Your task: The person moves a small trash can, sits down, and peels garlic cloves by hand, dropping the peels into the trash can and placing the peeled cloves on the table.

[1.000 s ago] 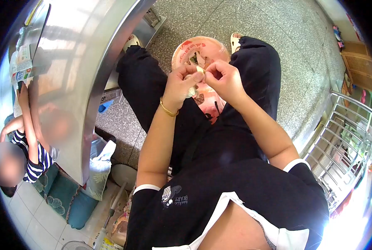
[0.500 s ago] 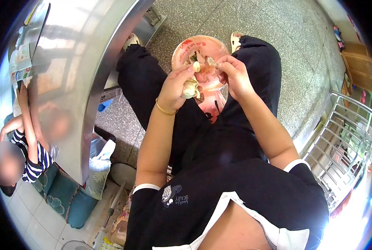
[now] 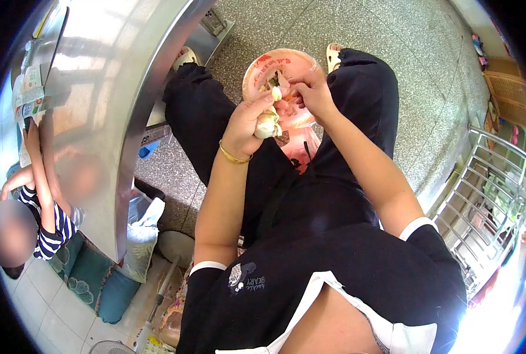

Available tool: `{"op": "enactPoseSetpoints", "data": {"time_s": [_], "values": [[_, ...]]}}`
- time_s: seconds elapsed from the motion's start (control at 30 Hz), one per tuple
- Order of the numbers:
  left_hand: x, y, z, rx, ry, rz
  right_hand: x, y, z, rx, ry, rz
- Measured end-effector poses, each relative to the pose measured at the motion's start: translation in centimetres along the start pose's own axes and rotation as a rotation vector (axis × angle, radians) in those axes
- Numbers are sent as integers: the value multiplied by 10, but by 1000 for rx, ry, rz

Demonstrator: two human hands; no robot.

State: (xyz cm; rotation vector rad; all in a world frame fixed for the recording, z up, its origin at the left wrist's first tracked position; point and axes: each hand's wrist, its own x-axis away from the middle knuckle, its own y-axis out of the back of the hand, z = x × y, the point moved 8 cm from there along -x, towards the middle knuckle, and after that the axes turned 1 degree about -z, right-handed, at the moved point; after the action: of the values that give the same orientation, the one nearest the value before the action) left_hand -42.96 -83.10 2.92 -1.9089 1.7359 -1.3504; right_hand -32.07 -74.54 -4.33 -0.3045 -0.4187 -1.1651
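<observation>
My left hand [image 3: 248, 121] is closed round a garlic bulb [image 3: 268, 125] held in the palm. Between its thumb and finger a pale garlic clove [image 3: 276, 93] sticks up. Close to the clove's right side is my right hand [image 3: 313, 94], its fingers pinched together; what they hold, if anything, is too small to make out. Both hands are above a pink bin [image 3: 301, 61] lined with a bag, standing between my feet. Pale scraps [image 3: 282, 79] that look like peel lie in it.
To the left runs a shiny metal-edged table [image 3: 107, 76], where a person in a striped top [image 3: 53, 218] leans with an arm on its surface. A metal rack [image 3: 481, 206] stands at the right. A teal cushion [image 3: 118, 298] and a fan [image 3: 109, 347] are low on the left.
My right hand has moved left and in toward the clove; the pale flake of peel at its fingertips no longer shows. My left hand has turned the bulb slightly.
</observation>
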Motion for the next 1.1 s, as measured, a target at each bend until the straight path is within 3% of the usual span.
{"op": "enactPoseSetpoints", "data": {"time_s": [0.1, 0.17, 0.2, 0.27, 0.33, 0.37, 0.43, 0.5, 0.57, 0.7, 0.77, 0.9, 1.0, 1.1], "values": [[-3, 12, 6, -117, -18, -122, 5, -4, 9, -44, -55, 48], [2, 4, -18, -938, -415, -276, 22, -25, 4, -417, -314, 208], [4, -8, -23, -1118, -578, -253, 24, -26, 4, -418, -315, 203], [0, -10, -17, -956, -505, -243, 30, -41, 7, -576, -362, 308], [-5, -2, -10, -652, -350, -195, 36, -39, 13, -564, -367, 280], [-4, 4, -13, -654, -351, -198, 38, -37, 15, -552, -375, 248], [-7, 13, -4, 101, -214, -11, 40, -32, 13, -505, -343, 238], [-6, 14, -8, 138, -178, -107, 45, -28, 17, -457, -307, 224], [-4, 10, -10, 184, -200, -115, 56, -24, 41, -236, -5, 231], [-5, 11, -11, 134, -254, -105, 72, -19, 57, -173, 77, 147], [-2, -7, -15, 61, -270, 82, 76, -18, 64, -139, 103, 148], [3, -19, -25, 5, -359, 119, 78, -18, 74, -58, 219, 229], [6, -27, -19, 127, -224, 162, 79, -21, 71, -159, 165, 300], [2, -15, -15, -63, -343, 98, 78, -16, 73, -83, 197, 226]]}}
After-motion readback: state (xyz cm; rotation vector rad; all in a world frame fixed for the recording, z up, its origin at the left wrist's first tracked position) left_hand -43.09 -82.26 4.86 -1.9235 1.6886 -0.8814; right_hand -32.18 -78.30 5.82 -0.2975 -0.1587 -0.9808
